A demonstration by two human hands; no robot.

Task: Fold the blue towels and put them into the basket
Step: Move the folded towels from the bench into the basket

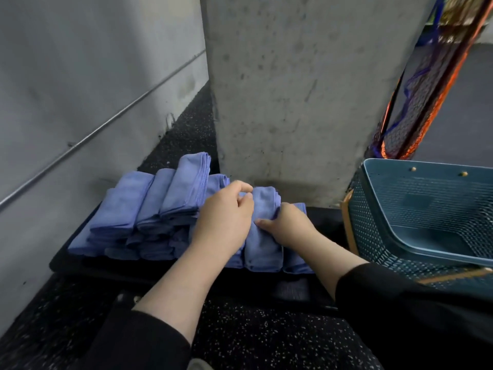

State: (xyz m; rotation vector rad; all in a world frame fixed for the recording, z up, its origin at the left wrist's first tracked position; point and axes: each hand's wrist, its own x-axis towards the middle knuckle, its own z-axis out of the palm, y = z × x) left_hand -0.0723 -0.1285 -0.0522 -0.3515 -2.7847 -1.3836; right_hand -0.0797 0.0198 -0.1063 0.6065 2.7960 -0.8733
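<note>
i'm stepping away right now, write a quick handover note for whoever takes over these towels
Left hand: fingers curled, pinching the top of one folded blue cloth towel.
Right hand: gripping the same towel's right side.
Stack of folded blue towels: on a black mat, left of the hands.
Teal perforated plastic basket: on the right, tilted; no towels visible inside.
Done: the towels look folded.
Left: move them all into the basket.
</note>
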